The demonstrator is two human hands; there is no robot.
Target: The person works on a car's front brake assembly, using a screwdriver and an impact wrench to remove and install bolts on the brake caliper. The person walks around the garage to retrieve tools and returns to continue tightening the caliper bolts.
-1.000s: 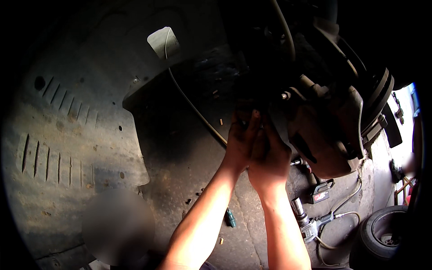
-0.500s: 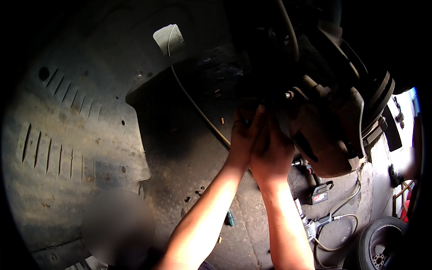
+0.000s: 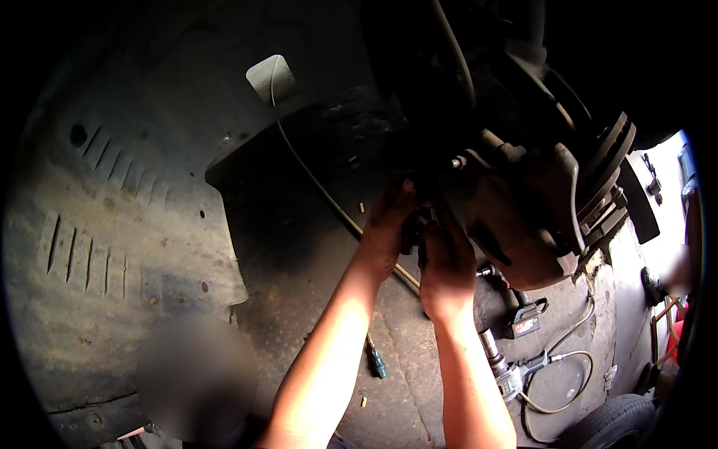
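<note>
Both my arms reach up into the shadow beneath a vehicle. My left hand has its fingers curled against a small dark part, its thumb raised. On the part's other side, my right hand is closed, its thumb bent inward near a small shiny spot. The part's kind is lost in the dark, and the right fingertips are hidden. Just right of my hands is a rusty brown suspension part, with a brake disc beyond it. A thin cable or hose runs down behind my left hand.
A slotted metal panel fills the left. On the floor lie a cordless tool with its battery pack, an air impact wrench with a looped hose, and a green fitting. A tyre is at lower right.
My hands have drawn apart, and the dark part now shows between them. The whole view has shifted a little, with the suspension further left and the tyre lower.
</note>
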